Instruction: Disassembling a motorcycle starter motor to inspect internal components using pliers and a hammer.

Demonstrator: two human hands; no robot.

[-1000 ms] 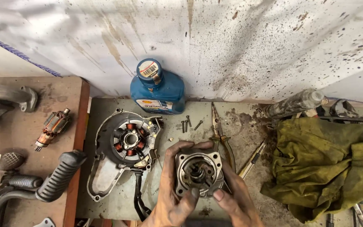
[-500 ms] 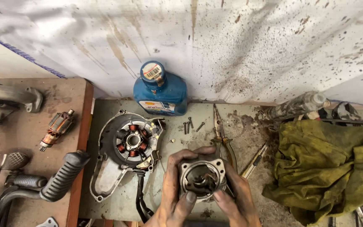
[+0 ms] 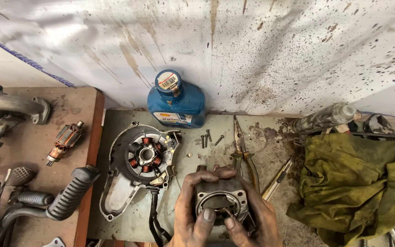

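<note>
Both my greasy hands grip a round grey metal engine part (image 3: 219,195) with a ring-shaped opening, low in the middle of the view. My left hand (image 3: 192,215) wraps its left side, with fingers over the top and the thumb on the front rim. My right hand (image 3: 257,219) cups the right side, its thumb pressing inside the rim. To the left lies an engine side cover with a copper-wound stator (image 3: 142,158) and a black cable.
A blue oil bottle (image 3: 175,99) stands at the stained wall. Loose screws (image 3: 209,138), pliers (image 3: 242,146) and a screwdriver (image 3: 277,178) lie on the metal tray (image 3: 270,137). A green rag (image 3: 357,183) lies right. A motor armature (image 3: 65,142) and rubber-covered levers (image 3: 69,192) lie left.
The metal part has tilted in my hands, so its inner workings no longer show and the open ring faces up. My thumbs have shifted onto the front rim.
</note>
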